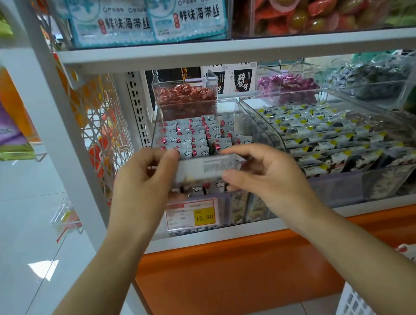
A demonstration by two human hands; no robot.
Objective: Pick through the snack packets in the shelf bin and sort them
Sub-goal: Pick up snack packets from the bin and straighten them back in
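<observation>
Between the fingers the pale film snack packet looks glossy, the clear plastic shelf bin behind them smooth and shiny, the orange shelf base panel beneath them matt.

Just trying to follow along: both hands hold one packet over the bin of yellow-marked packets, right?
Not quite. The head view shows the left hand and right hand holding one packet over the bin of red-marked packets; yellow-marked packets fill the neighbouring bin.
</observation>
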